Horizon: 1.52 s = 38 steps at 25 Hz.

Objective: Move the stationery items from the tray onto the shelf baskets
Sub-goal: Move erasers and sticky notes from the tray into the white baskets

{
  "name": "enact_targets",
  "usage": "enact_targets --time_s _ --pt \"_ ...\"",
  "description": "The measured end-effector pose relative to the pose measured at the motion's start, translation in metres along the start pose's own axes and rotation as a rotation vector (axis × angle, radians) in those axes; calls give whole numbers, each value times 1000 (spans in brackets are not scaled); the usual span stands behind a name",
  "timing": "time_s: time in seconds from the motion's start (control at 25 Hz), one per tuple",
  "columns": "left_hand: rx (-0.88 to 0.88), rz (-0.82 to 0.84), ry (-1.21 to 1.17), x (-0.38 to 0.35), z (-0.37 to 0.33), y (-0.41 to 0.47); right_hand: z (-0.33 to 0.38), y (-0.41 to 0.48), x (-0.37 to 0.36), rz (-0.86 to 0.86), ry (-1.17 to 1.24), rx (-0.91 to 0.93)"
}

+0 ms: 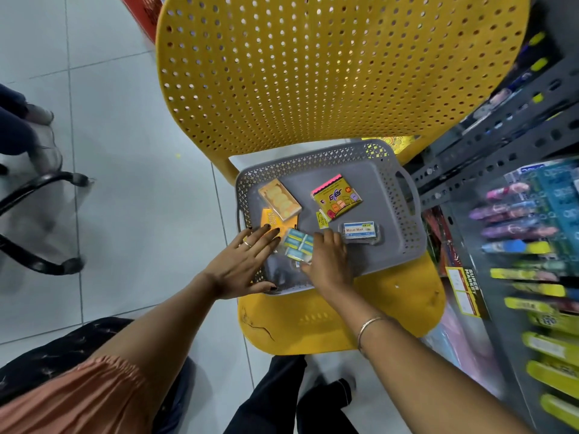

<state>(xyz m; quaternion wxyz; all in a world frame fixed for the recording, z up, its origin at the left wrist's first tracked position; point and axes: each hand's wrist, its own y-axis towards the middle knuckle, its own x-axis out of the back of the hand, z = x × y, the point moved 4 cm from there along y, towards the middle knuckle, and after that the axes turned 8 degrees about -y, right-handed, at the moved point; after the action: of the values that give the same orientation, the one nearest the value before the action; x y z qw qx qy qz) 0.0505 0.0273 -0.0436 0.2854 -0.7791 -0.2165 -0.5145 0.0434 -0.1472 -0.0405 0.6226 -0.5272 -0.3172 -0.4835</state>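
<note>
A grey perforated tray (394,214) sits on the seat of a yellow chair. In it lie an orange sticky-note pack (279,199), a yellow notes packet (336,197), a clear case with a blue label (360,233) and a bundle of small blue-and-white boxes (299,244). My right hand (327,261) rests on that bundle, fingers curled over its near right edge. My left hand (242,264) lies flat with fingers spread over the tray's near left corner, fingertips touching an orange packet (268,219). Whether the bundle is lifted I cannot tell.
The yellow perforated chair back (329,73) rises behind the tray. Grey metal shelves (501,145) with pens and markers (517,214) fill the right side. A black office-chair base (40,220) stands on the tiled floor at left. A red basket (141,10) is at the top.
</note>
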Motion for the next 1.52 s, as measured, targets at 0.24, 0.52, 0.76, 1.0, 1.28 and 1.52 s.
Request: enact_targets --time_s 0.24,0.52,0.76,1.0,1.28,1.52 --pt "-24 -134 26 78 -30 27 -44 -17 106 -189 -8 -128" --pt "-153 -395 75 220 -89 81 -66 -93 293 -536 115 -236" --pt "-433 -536 144 319 -198 145 -97 -196 433 -748 168 -352" --pt "-615 -518 104 345 -302 204 -176 -282 486 -802 135 -583" --pt "-636 -386 201 311 -328 263 -303 -317 466 -645 98 -876" --pt "-741 -376 217 310 -328 287 -365 -308 450 -421 -15 -1032"
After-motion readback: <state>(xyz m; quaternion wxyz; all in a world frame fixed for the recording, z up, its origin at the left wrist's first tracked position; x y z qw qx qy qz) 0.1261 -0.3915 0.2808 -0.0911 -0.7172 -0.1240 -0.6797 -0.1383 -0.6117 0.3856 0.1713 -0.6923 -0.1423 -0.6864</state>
